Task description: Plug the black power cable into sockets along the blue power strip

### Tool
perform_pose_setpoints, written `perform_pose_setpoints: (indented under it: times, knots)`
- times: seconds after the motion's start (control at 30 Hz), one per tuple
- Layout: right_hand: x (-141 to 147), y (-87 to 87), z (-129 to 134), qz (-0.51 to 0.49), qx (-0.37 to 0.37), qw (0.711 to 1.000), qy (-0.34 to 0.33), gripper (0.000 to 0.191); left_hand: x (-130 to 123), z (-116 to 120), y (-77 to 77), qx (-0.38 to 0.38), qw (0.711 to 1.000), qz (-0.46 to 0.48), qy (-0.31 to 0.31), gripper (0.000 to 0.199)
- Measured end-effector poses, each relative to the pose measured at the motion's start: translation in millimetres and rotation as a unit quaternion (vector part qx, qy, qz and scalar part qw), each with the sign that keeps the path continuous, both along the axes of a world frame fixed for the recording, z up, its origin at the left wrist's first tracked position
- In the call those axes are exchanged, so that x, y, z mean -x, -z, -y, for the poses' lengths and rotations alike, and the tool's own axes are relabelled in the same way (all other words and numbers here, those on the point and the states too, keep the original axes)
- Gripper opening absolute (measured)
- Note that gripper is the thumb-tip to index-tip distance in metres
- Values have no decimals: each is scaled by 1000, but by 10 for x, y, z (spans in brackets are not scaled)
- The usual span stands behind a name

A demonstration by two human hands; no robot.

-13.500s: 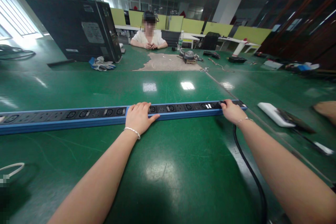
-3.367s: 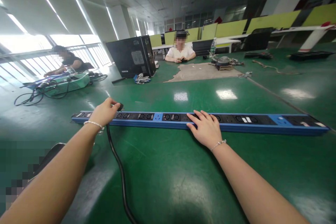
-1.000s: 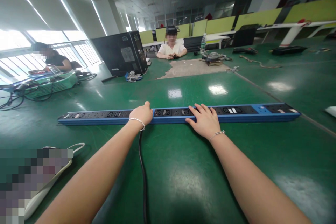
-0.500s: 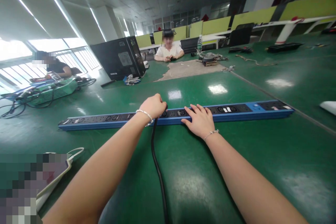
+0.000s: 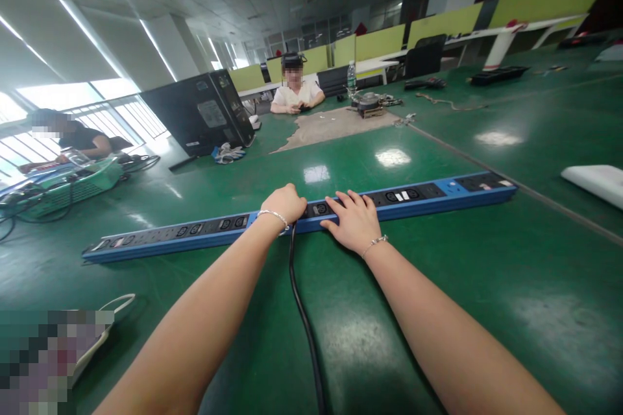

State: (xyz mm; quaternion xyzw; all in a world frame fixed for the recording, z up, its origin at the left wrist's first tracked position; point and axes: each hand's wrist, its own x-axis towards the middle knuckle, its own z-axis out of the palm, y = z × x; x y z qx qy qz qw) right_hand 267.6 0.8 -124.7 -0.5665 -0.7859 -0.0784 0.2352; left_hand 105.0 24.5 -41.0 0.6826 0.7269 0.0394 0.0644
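Note:
A long blue and black power strip [image 5: 423, 193] lies slantwise across the green table, its sockets facing up. My left hand [image 5: 286, 203] is closed at the strip's middle, around the end of a black cable [image 5: 304, 318]; the plug itself is hidden by my fingers. From there the cable runs down toward the bottom edge of the view. Just to the right, my right hand [image 5: 357, 220] rests on the strip with its fingers spread and holds nothing. One socket [image 5: 320, 209] shows between the two hands.
Behind the strip stand a black computer case [image 5: 204, 113] and gloves [image 5: 228, 154]. A green basket [image 5: 80, 188] with cables is at left, a white object [image 5: 596, 183] at right. One person [image 5: 296, 94] sits across the table, another [image 5: 78, 136] at far left.
The view has shifted, so the strip and background sit further left and the strip looks more tilted. My left hand is slightly nearer the right hand in the picture. Both keep their poses.

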Motion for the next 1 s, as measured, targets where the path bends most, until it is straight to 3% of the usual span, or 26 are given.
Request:
perform_pose_setpoints:
  times: [0.23,0.5,0.63,0.73,0.83,0.93,1.0]
  knots:
    - [10,6,-2,-9,4,1000,0,54,-138,1,46,-7,998,-57,1,30]
    - [4,0,-6,-30,12,999,-4,54,-156,27,167,-6,998,-59,-6,30]
    - [137,-74,74,-92,17,995,-46,42,-147,54,198,-35,998,-54,3,29]
    - [330,-156,172,-140,25,987,-70,37,-18,81,204,-45,998,-27,40,31]
    - [518,-236,229,-149,33,987,-47,40,232,155,261,-71,995,-13,62,45]
    - [659,-324,226,-131,55,990,-11,40,495,261,423,-186,978,-21,94,41]
    - [734,-401,212,-97,82,992,8,32,611,318,557,-213,968,-28,128,40]
